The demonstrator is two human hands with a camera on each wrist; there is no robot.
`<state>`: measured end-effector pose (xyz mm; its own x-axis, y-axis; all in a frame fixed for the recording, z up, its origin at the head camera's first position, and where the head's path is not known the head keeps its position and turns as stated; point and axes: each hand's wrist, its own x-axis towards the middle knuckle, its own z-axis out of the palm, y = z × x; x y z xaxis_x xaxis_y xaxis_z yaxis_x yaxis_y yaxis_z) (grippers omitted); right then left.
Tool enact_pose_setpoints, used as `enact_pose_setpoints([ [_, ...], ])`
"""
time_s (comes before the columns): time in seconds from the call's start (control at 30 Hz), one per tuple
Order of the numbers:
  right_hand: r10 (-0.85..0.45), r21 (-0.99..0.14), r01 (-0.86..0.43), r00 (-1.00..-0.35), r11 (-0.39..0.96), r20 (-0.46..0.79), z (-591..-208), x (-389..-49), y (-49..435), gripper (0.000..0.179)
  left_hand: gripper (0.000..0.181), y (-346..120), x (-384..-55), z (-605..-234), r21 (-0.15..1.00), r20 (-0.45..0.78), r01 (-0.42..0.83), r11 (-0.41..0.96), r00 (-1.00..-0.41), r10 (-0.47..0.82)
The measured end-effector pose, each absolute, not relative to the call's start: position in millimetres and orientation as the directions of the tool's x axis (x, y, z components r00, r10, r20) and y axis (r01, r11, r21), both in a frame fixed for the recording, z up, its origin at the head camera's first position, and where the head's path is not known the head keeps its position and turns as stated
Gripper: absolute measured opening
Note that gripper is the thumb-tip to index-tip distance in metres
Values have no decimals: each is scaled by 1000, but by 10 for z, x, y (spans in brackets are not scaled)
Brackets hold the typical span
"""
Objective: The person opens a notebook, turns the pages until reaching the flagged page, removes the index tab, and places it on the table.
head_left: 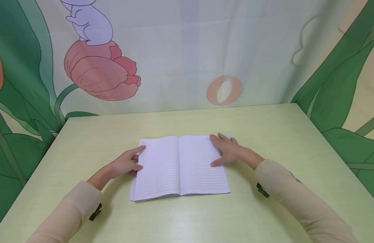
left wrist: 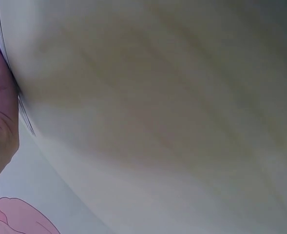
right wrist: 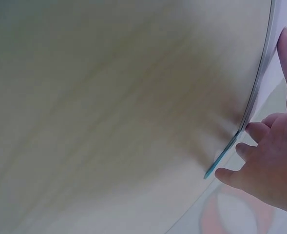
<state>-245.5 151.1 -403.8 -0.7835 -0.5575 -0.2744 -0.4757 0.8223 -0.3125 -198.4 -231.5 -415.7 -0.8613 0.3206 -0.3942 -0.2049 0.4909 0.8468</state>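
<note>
An open notebook (head_left: pixel 162 168) with white ruled pages lies on the table, its middle fold running toward me. At its left edge my left hand (head_left: pixel 124 163) grips the pages, thumb and forefinger on top and other fingers bent at the edge, partly hidden. My right hand (head_left: pixel 228 150) rests with spread fingers on the upper right page and its outer edge. A bit of blue shows by its fingertips; in the right wrist view it is a thin teal edge (right wrist: pixel 222 155). The left wrist view catches part of the left hand (left wrist: pixel 4 92) against the page edges.
The pale yellow-green table (head_left: pixel 181 222) extends around the notebook. Behind it hangs a printed cloth (head_left: pixel 162 67) with a pink flower, a white animal and green leaves. Both sleeves are beige, each with a small black piece near the cuff.
</note>
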Motion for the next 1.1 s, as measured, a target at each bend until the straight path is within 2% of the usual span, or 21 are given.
enact_pose_setpoints([
  [0.33, -590, -266, -532, -768, 804, -248, -4082, -2429, 1366, 107, 76, -2301, -1988, -4136, 843, -394, -198, 501, -860, 325],
  [1.1, -622, -333, -532, -729, 778, -287, -4040, -2275, 698, 92, 75, -2291, -1966, -4112, 837, -402, -206, 507, -860, 313],
])
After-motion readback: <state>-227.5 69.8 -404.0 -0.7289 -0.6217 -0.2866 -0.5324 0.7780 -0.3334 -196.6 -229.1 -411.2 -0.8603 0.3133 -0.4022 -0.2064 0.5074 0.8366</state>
